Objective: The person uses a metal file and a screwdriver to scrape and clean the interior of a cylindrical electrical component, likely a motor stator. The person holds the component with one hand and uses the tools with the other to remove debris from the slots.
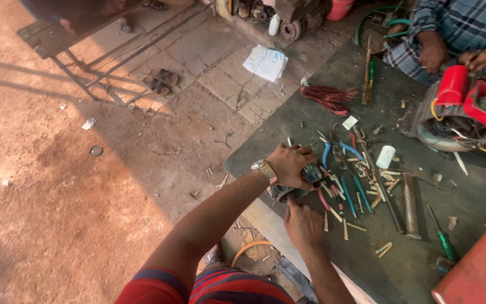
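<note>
My left hand (289, 165), with a metal watch on its wrist, is closed over a small dark round part (312, 173) at the near edge of the dark worktable (468, 197). Just below it, my right hand (302, 222) reaches up with its fingers on a grey metal piece (279, 193) under the left wrist. How the two pieces join is hidden by my hands. Pliers with blue handles (351, 186) and red handles (324, 200) lie right beside my hands among short wooden slips.
A grey metal punch (410, 205), a green screwdriver (443, 240), a white roll (386, 156) and a copper wire bundle (330, 97) lie on the table. A red-capped motor (459, 107) sits by a co-worker's hands (433, 52). A red box (479, 276) is at bottom right; sandals (161, 82) rest on the ground.
</note>
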